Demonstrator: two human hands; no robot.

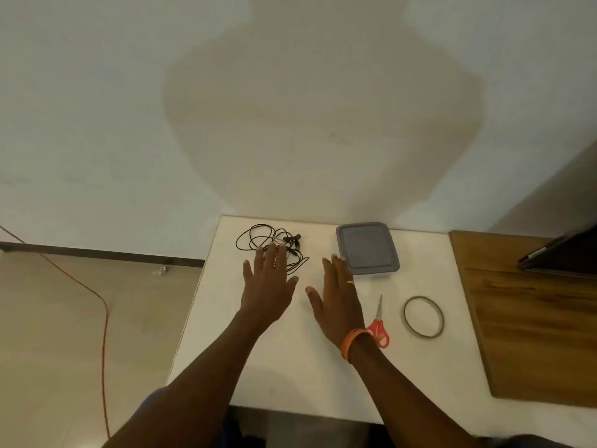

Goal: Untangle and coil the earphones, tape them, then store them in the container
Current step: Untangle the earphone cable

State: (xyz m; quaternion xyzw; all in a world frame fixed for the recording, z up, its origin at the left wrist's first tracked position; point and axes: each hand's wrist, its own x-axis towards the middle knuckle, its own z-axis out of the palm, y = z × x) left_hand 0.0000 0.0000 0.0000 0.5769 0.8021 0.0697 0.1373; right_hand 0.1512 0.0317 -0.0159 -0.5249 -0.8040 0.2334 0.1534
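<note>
Both hands flat, grip open, left hand (269,279) over earphones (271,245) near table's far edge, right hand (337,292) beside container (368,248)

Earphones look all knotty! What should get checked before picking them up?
1. earphones within reach: ok, the left hand reaches over their near edge.
2. Both hands free: ok, the left hand and right hand are open, fingers straight.
3. Cable untangled: not ok, it lies in loose crossing loops.
4. tape ready: ok, the roll lies flat on the table.
5. scissors ready: ok, beside the right wrist.
6. container open: not ok, the lid is on.
</note>
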